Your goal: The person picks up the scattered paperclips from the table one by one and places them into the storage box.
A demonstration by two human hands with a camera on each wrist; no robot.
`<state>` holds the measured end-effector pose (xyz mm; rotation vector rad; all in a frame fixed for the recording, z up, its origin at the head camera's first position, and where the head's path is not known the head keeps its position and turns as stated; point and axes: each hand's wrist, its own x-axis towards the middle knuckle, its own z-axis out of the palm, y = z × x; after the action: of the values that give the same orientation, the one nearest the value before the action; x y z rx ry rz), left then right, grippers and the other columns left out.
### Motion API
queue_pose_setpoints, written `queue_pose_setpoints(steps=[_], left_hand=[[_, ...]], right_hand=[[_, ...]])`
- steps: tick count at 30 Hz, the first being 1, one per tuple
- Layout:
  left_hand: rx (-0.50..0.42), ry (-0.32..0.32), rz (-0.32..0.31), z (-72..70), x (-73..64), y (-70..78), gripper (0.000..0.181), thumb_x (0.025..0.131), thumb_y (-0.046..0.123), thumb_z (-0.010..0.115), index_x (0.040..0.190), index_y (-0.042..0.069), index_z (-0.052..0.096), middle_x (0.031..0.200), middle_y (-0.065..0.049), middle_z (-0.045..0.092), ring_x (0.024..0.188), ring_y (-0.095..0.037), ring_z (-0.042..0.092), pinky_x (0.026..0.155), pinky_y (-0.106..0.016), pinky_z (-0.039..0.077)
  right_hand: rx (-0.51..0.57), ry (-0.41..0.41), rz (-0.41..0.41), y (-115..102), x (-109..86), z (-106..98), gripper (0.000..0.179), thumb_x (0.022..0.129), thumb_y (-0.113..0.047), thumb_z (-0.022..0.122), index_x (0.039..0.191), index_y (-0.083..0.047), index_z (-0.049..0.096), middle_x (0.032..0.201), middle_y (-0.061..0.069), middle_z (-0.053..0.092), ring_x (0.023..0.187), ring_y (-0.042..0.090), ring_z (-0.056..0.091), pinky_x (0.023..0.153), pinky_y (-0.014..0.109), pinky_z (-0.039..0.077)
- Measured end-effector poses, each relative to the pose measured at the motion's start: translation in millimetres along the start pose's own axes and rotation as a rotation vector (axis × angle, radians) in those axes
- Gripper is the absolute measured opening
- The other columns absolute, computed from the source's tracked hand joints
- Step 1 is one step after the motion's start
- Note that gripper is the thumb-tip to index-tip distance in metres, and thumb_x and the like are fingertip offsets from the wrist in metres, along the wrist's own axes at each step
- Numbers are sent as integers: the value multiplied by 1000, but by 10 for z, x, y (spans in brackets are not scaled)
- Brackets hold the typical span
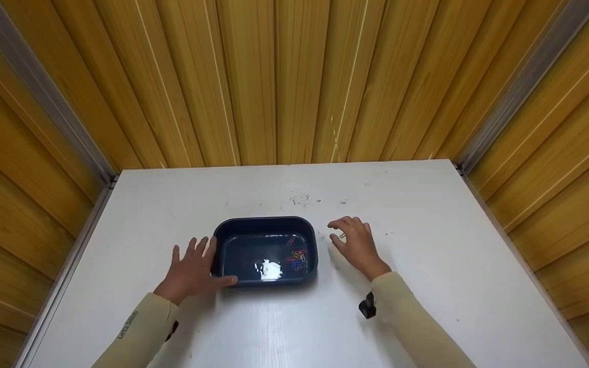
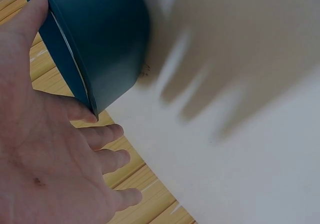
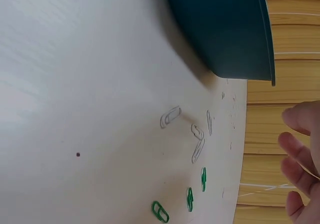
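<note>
A dark blue rectangular plastic basin (image 1: 243, 255) stands on the white table, with several coloured paper clips (image 1: 297, 259) lying in its right part. My left hand (image 1: 189, 273) touches the basin's left end, thumb across the near rim and index finger along the side; the other fingers are spread. To the right of the basin, my right hand (image 1: 357, 244) hovers over the table, fingers slightly bent and apart, holding nothing. Below it in the right wrist view lie several silver paper clips (image 3: 171, 115) and 3 green paper clips (image 3: 190, 199), loose on the table.
The white table (image 1: 402, 194) has small dark marks near its far side. Yellow wood-patterned walls (image 1: 294, 82) enclose it at the back and on both sides, with grey metal posts (image 1: 509, 82) at the corners.
</note>
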<state>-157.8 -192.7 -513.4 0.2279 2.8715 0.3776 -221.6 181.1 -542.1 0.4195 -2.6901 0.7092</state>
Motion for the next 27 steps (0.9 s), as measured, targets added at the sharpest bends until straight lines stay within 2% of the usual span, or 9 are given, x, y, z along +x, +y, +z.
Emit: queue_pose_setpoints(steps=[7, 15, 21, 27], left_hand=[[-2, -9, -6, 17, 5, -9, 114, 75, 73, 62, 153, 2, 20, 158, -24, 21, 148, -46, 11, 113, -70, -1], [-11, -6, -3, 26, -3, -24, 114, 75, 73, 62, 153, 1, 20, 158, -25, 21, 147, -47, 11, 113, -71, 0], [-9, -10, 0, 9, 4, -26, 114, 76, 73, 62, 153, 1, 19, 159, -24, 21, 148, -46, 10, 113, -70, -1], [1, -8, 0, -23, -9, -4, 114, 76, 74, 61, 153, 1, 20, 158, -25, 22, 147, -46, 11, 113, -70, 0]], right_hand=[[5, -49, 53, 66, -31, -51, 21, 86, -15, 72, 107, -17, 70, 104, 1, 68, 100, 23, 59, 86, 40, 41], [-20, -48, 72, 187, -109, -68, 19, 86, -15, 72, 105, -17, 70, 101, 0, 69, 99, 22, 59, 82, 38, 40], [-21, -84, 122, 259, -155, -97, 22, 87, -16, 71, 109, -17, 69, 105, -1, 68, 101, 20, 58, 84, 37, 39], [-13, -102, 133, 317, -184, -116, 23, 87, -15, 72, 109, -17, 70, 103, 0, 69, 100, 21, 57, 85, 38, 38]])
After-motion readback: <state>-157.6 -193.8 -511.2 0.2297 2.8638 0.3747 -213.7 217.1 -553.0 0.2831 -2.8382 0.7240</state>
